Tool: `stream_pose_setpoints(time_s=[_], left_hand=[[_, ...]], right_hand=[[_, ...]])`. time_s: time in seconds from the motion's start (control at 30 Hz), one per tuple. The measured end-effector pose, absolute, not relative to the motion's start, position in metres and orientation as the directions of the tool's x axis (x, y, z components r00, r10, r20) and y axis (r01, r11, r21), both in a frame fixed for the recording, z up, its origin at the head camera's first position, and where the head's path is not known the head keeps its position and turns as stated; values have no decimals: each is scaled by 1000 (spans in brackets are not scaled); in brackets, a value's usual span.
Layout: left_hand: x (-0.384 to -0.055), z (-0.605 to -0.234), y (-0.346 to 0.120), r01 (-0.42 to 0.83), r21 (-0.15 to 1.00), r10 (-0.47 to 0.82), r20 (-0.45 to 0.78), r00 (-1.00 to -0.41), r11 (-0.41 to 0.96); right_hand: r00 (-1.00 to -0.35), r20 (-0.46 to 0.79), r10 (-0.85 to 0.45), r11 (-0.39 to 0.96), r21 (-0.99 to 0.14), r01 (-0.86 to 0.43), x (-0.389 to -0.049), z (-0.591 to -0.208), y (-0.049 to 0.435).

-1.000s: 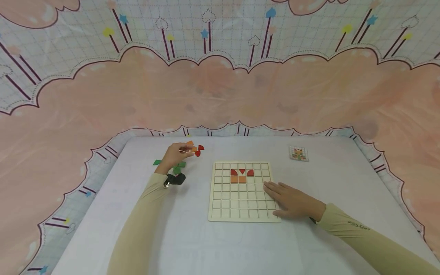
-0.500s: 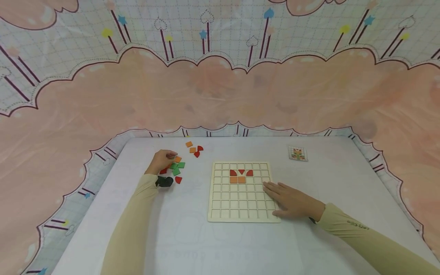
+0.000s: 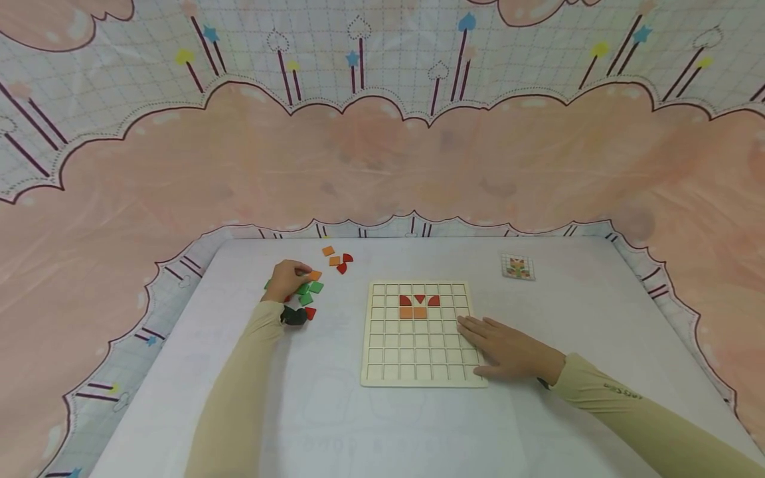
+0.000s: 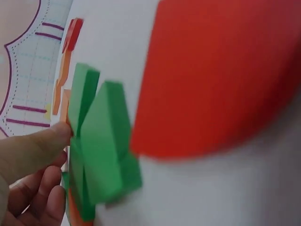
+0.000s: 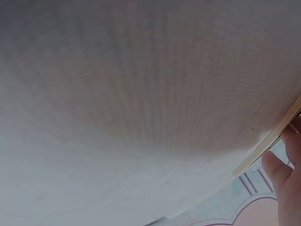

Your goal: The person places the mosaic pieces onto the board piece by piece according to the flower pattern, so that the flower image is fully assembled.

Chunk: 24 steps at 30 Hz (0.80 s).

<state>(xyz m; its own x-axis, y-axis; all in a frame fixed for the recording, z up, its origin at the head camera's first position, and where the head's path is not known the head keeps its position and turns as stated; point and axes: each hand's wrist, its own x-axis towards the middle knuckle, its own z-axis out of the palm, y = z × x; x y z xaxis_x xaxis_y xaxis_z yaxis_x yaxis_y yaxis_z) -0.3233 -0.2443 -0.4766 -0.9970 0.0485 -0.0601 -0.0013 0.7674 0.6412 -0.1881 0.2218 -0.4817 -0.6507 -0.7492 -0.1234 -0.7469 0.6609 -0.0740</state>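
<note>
My left hand (image 3: 289, 279) pinches an orange square tile (image 3: 314, 275) at the edge of a loose pile on the left of the table. In the left wrist view the thumb (image 4: 47, 141) is against that side of the pile, partly behind green tiles (image 4: 103, 141). Beside the wrist lies a red quarter-round tile (image 3: 310, 313), large and near in the left wrist view. My right hand (image 3: 508, 348) rests with extended fingers on the right edge of a pale gridded board (image 3: 390, 356). On the board sit red tiles (image 3: 434, 301) above two orange squares (image 3: 413, 313).
Behind the pile lie orange tiles (image 3: 328, 251) and red tiles (image 3: 342, 268). A small pattern card (image 3: 517, 267) is at the back right of the white table (image 3: 382, 425). A printed cloth (image 3: 358, 159) hangs behind.
From the orange and red tiles at the back, my left hand has come down and left to the pile, then slightly right onto an orange square. The right hand stays in place.
</note>
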Motion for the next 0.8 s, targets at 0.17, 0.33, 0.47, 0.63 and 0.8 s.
stream_pose_setpoints(time_s=[0.17,0.33,0.47,0.63,0.8], left_hand=[[-327,-477,-239,47,628,92,-39,-995,776],[-330,-475,-233,31,629,98,-72,-993,777],[-330,-475,-228,18,635,87,-78,-993,772],[-329,-479,-229,20,643,96,-83,-992,765],[-331,-482,-233,-5,669,88,-105,-991,743]], right_hand=[[-647,-113,-754,655,-69,-752,-188,-480,221],[-652,-116,-749,662,-79,-746,-189,-480,221],[-657,-112,-746,666,-84,-741,-189,-481,221],[-656,-114,-746,665,-78,-743,-188,-482,221],[-656,-111,-746,665,-85,-742,-188,-482,221]])
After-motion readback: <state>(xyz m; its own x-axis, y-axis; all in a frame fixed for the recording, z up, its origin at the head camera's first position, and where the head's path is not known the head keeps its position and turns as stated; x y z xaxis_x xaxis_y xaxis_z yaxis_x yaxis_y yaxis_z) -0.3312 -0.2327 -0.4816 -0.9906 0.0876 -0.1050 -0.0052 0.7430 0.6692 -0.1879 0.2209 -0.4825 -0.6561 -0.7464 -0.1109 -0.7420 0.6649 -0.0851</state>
